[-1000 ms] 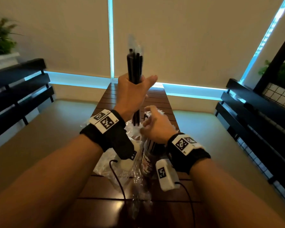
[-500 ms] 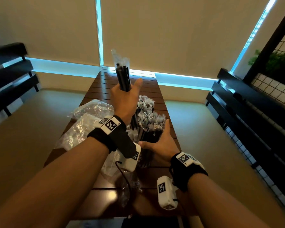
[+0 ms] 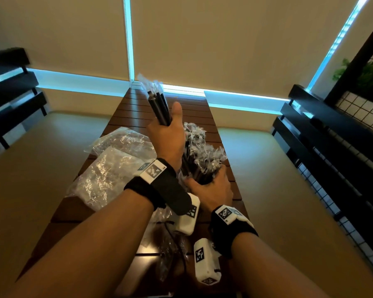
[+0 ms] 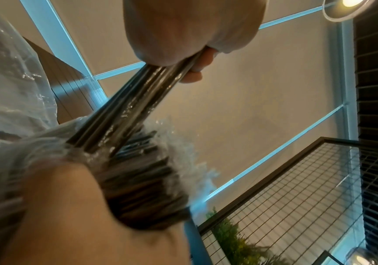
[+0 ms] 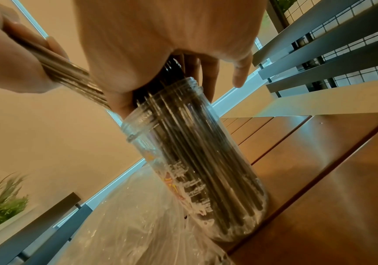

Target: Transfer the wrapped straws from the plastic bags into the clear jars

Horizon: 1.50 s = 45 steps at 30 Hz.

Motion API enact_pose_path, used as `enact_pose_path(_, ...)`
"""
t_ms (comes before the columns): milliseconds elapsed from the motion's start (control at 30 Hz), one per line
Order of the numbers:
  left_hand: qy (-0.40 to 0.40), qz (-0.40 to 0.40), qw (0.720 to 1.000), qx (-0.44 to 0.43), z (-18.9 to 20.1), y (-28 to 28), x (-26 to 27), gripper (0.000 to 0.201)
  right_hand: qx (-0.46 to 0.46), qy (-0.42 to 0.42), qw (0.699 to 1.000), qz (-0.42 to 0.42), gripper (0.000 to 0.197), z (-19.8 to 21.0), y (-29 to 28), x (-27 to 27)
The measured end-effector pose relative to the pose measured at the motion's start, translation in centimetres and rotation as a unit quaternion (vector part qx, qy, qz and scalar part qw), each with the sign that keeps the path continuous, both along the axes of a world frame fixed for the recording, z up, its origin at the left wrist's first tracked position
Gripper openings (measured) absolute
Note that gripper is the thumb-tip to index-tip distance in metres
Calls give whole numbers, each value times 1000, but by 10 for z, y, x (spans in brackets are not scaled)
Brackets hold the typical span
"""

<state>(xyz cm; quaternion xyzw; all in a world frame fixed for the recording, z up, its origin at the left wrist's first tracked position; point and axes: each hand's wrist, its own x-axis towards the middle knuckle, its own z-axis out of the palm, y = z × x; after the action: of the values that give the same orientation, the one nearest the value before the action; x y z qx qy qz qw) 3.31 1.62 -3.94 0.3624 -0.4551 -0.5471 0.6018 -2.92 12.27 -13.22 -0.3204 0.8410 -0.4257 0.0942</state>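
Slatted wooden counter (image 3: 125, 117) by blinds | left hand (image 3: 167, 136) grip curled round a bundle of wrapped straws (image 3: 158, 106), lower ends at the clear jar (image 5: 197, 161) mouth | right hand (image 3: 211, 188) grip wraps the straws already standing in it | light, slick film; hold mid-bundle | plastic bags (image 3: 108, 168) alongside

One head view from above, two wrist views from close below

The head camera looks forward and down along the brown slatted wooden table (image 3: 138, 108) toward its far edge. The left wrist camera, very near, looks up along the bundle of black wrapped straws (image 4: 138, 100). The right wrist camera looks up past the clear plastic jar (image 5: 197, 161); both wrist views share that bundle.
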Motion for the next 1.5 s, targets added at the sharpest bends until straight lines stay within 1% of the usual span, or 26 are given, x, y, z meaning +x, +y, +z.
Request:
enact_pose_path(67,-31,-1,999,-23,-10,2,-1,43,-9,2,1000,7,86,-2,-2,0)
enact_pose_path(133,-46,-7,998,-30,-17,3,0,44,-34,-4,999,18,90,-8,-4,-2)
enact_pose_path(233,-44,-9,999,-25,-20,0,0,43,-85,-61,993,55,85,-17,-4,-12)
enact_pose_path(333,-42,-17,999,-22,-20,2,-1,41,-85,-104,986,95,88,-26,-6,-24)
enact_pose_path(433,-50,-21,998,-22,-20,2,0,41,-72,-136,981,114,89,-31,-7,-31)
enact_pose_path(533,-57,-19,998,-20,-20,1,1,43,-91,-193,966,144,92,-36,-6,-33)
enact_pose_path(633,-74,-27,995,-63,-22,6,2,44,-107,-252,948,165,105,-37,-9,-30)
enact_pose_path(667,-86,-32,993,-77,-24,9,3,45,-120,-271,939,174,106,-37,-10,-28)
enact_pose_path(700,-96,-37,991,-88,-28,11,4,46,-123,-275,937,177,106,-36,-11,-27)
enact_pose_path(733,-102,-41,989,-97,-32,14,4,46,-128,-272,938,173,107,-37,-12,-26)
enact_pose_path(767,-112,-41,987,-105,-36,16,4,48,-124,-249,947,163,107,-36,-12,-25)
enact_pose_path(833,-150,-34,979,-134,-45,23,2,52,-103,-177,967,153,102,-38,-14,-24)
enact_pose_path(900,-182,-37,967,-172,-56,31,0,51,-58,-114,981,144,89,-39,-13,-23)
enact_pose_path(933,-199,-38,961,-189,-61,35,-1,51,-52,-95,985,138,80,-41,-14,-24)
enact_pose_path(967,-216,-36,953,-208,-67,38,-2,49,-56,-88,986,133,72,-38,-13,-22)
enact_pose_path(1033,-243,-30,941,-235,-75,39,-1,44,-63,-82,986,128,63,-36,-10,-21)
enact_pose_path(1100,-263,-29,933,-243,-79,36,1,37,-59,-82,987,129,64,-34,-8,-21)
enact_pose_path(1200,-304,-15,925,-228,-73,33,9,40,-63,-87,986,130,78,-37,-8,-20)
enact_pose_path(1233,-306,-24,927,-216,-71,32,11,43,-67,-97,985,130,84,-37,-8,-20)
enact_pose_path(1267,-303,-45,930,-202,-68,33,15,58,-72,-104,984,127,90,-40,-9,-20)
enact_pose_path(1333,-280,-91,938,-185,-63,34,22,102,-75,-111,983,124,101,-42,-11,-22)
enact_pose_path(1367,-267,-104,939,-189,-59,35,25,117,-74,-112,983,123,102,-43,-11,-22)
enact_pose_path(1400,-256,-108,939,-200,-53,36,28,125,-71,-111,984,124,101,-42,-11,-21)
enact_pose_path(1433,-248,-107,938,-218,-46,35,30,128,-64,-106,985,122,99,-42,-11,-21)
enact_pose_path(1500,-242,-92,925,-279,-28,33,30,124,-57,-102,986,119,100,-40,-10,-20)
